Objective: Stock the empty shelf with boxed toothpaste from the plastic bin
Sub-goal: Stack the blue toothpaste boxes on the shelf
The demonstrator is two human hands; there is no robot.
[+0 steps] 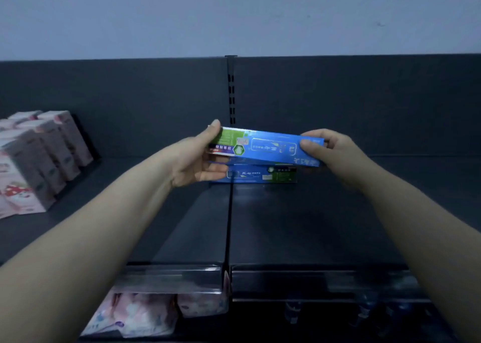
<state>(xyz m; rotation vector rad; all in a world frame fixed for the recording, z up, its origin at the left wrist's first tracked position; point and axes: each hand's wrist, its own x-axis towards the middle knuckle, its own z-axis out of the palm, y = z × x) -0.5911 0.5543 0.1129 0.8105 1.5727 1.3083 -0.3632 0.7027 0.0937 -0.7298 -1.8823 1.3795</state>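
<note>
OK, you've got the long blue-and-green cardboard toothpaste box (270, 147) held at both ends, centre of the frame, just above the dark metal shelf (299, 225). Your left hand (194, 160) has its grip closed round the green end, thumb on the top edge and fingers underneath. Your right hand (330, 147) has its grip pinching the blue end, thumb on the front face. Neither hand is nearer, and no end is free.

Key relation: the box's long axis runs left-right across the frame, slightly tilted, right end lower. Directly below lies a second blue toothpaste box (257, 174), flat on the shelf on the same axis. It sits near the back panel, across the seam between the two shelf boards. Can't tell whether the two boxes touch. My read is that the next move is straight down, levelled out. Either stack it on top or lay it parallel in front.

Materials: glossy printed carton, rigid, square-edged, likely light. It'll probably slide on the smooth painted metal, so place it, don't drop it.

Left edge of the frame: rows of pink soft-wrapped packs (39, 155), well apart. The plastic bin isn't in view.
</note>
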